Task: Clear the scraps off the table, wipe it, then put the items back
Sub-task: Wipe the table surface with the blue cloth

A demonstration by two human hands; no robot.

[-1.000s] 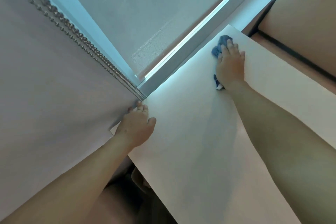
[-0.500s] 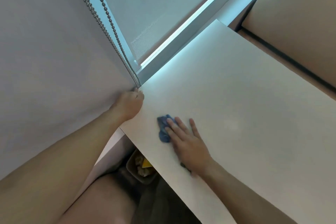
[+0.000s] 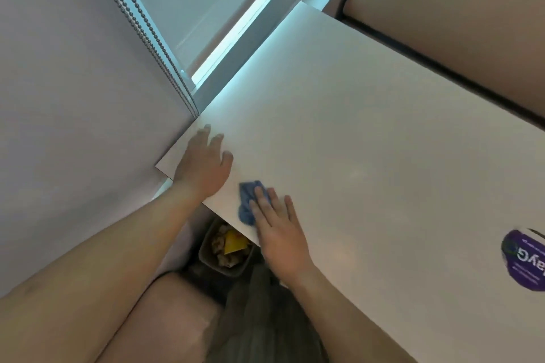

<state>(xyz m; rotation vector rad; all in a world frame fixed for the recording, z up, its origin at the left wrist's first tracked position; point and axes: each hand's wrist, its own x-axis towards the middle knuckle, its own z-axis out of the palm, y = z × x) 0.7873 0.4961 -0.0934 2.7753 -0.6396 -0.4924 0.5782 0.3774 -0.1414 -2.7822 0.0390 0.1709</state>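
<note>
Half a second ago left hand (image 3: 203,166) gripped the far-left bench (image 3: 368,132) corner by the wall; now laid flat and open on the surface, holding nothing. Right hand (image 3: 278,227) nearly unmoved, fingers spread, pressing the blue cloth (image 3: 247,200) at the near-left edge, after sweeping back from the far corner a second ago. Wiping likely close to done. Below the edge, bin (image 3: 206,253) with scraps (image 3: 228,244). Purple sticker (image 3: 525,262) at near right. Nothing blocking further strokes; items to put back not visible.
</note>
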